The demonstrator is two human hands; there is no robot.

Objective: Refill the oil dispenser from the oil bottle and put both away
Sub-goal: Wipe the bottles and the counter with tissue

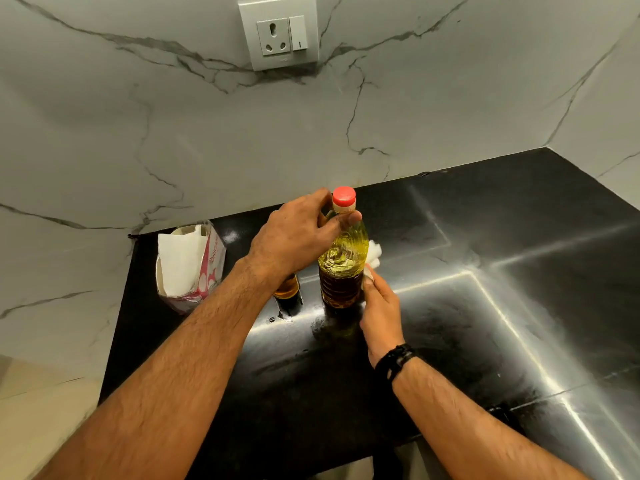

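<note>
Two bottles stand upright on the black counter: one oil bottle with one red cap, and one smaller bottle, the oil dispenser, just to its left and mostly hidden under the left wrist, so only its lower part with amber oil shows. The oil bottle sits near the middle of the counter, its cap on, yellow oil visible through the clear upper body. Two hands are in view. The left hand reaches over from the left and grips the oil bottle at its neck just below the cap, with the thumb curled across the near side of the shoulder and the other fingers wrapped round the far side. The right hand is beside the lower right of the oil bottle, its fingers pinching one white wad of tissue against the bottle's side; the wad sticks up behind the bottle's right edge. One black band is on the right wrist. One open box of tissue paper stands at the left rear corner of the counter, well apart from the bottles. On the marbled wall behind is one socket plate with a switch.
</note>
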